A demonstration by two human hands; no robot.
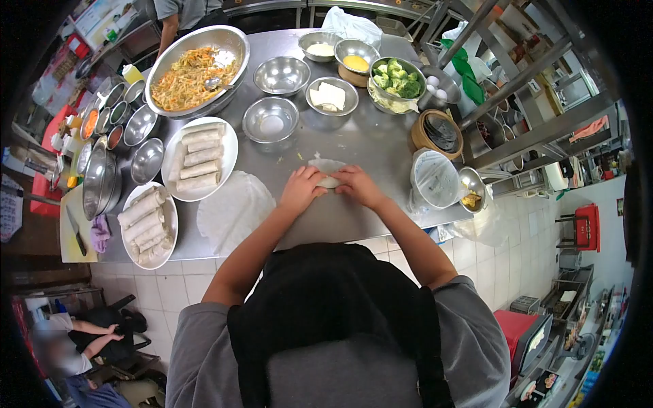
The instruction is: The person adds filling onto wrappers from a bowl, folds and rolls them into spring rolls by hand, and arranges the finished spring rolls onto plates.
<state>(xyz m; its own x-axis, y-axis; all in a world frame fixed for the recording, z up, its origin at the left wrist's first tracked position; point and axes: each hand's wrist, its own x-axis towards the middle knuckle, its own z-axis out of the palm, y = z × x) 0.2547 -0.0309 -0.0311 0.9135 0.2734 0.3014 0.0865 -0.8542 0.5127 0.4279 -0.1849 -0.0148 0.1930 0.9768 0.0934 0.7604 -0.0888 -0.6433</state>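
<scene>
A partly rolled pale wrapper (328, 174) lies on the steel table, between my two hands. My left hand (304, 185) is closed on its left end, and my right hand (356, 184) presses its right end. Left of my hands is a stack of thin round wrappers (232, 211). Beyond it stand two white oval plates (229, 162) (172, 255) with several finished rolls (202, 155) on them. A large steel bowl (235, 42) at the upper left holds shredded vegetable filling (183, 81) and a spoon.
Steel bowls (271, 121) stand past my hands, some with white blocks (329, 96), yellow liquid (356, 62) or broccoli (396, 78). At right are a bamboo steamer (420, 131) and a clear container (435, 178). A knife (77, 234) lies far left. Other people (187, 13) (95, 333) are nearby.
</scene>
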